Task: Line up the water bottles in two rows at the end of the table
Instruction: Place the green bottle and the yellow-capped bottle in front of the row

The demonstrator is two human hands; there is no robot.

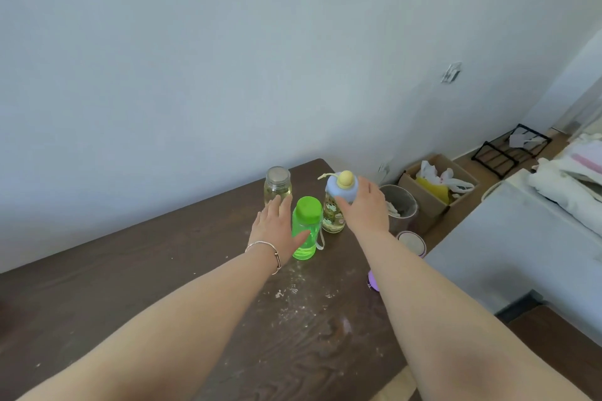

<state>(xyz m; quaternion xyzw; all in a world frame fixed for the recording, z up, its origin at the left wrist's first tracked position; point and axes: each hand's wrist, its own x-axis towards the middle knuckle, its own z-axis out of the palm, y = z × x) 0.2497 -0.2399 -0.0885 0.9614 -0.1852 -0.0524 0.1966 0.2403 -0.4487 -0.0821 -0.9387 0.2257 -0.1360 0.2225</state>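
Three bottles stand near the far end of the dark wooden table (182,286). Close to the wall is a clear glass bottle (277,184) with a metal lid. In front of it stands a green bottle (305,226) with a green cap and a strap. To the right is a clear patterned bottle (335,205) with a blue lid and a yellow knob. My left hand (275,225) is spread beside the green bottle, thumb touching its side. My right hand (363,205) grips the blue lid from the right.
A purple object (373,280) peeks out under my right forearm at the table's right edge. Beyond that edge are a round white-and-purple container (412,242), a grey bin (402,205) and a cardboard box (433,198). A grey surface (521,247) lies to the right.
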